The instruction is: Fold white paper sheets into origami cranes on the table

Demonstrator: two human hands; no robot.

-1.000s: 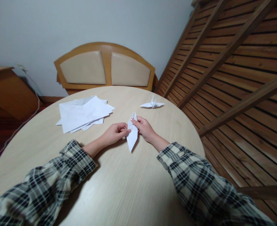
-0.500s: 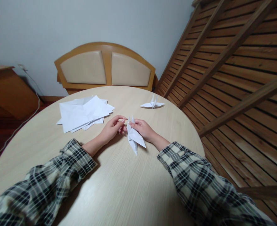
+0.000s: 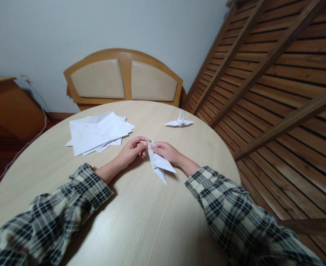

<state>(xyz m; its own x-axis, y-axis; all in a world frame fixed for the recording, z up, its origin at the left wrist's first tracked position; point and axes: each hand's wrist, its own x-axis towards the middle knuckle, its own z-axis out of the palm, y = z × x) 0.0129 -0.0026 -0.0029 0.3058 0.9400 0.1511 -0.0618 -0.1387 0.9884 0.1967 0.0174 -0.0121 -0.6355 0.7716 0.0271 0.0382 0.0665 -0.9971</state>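
Folded white paper, an origami crane (image 3: 160,163) with narrow points at its far end and two wider flaps toward me, is pinched in my right hand (image 3: 167,152). The thumb of that hand lies on top; its other fingers are mostly hidden behind the paper. My left hand (image 3: 133,150) is closed at the crane's narrow points, thumb and forefinger meeting on the left one. A finished-looking paper crane (image 3: 179,122) stands farther back on the right, touched by neither hand.
A loose stack of white paper sheets (image 3: 96,133) lies at the back left of the round wooden table (image 3: 141,221). Behind the table is a padded headboard (image 3: 129,74). Wooden slats (image 3: 276,92) rise on the right, and a brown cabinet (image 3: 10,107) stands at left.
The held crane has turned slightly, its wide flaps swinging right and its narrow points tipping left. My left fingers have come onto one narrow point. The stack and the standing crane have stayed put.
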